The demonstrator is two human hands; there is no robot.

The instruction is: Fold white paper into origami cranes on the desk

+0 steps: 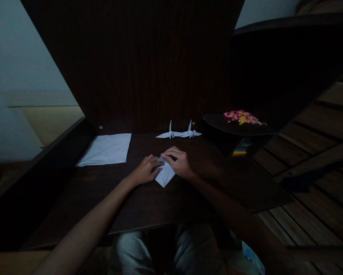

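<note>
A small white sheet of folded paper (pixel 166 176), kite-shaped with creases running to its near point, lies on the dark table between my hands. My left hand (pixel 146 169) rests at its left edge, thumb and fingers apart and lying on the paper. Curled over the upper right part, my right hand (pixel 178 162) has its fingertips closed on the top corner. The fingers hide that corner. Just beyond stand two white origami cranes (pixel 170 134) (pixel 190 133), side by side with wing tips close together against the back panel.
White square paper sheets (pixel 107 149) lie at the table's back left. On a low corner shelf (pixel 217 124) at the right sits a pile of small pink, yellow and red pieces (pixel 242 116). A dark side board (pixel 39 168) borders the left, and slatted wood (pixel 317 152) is at the right.
</note>
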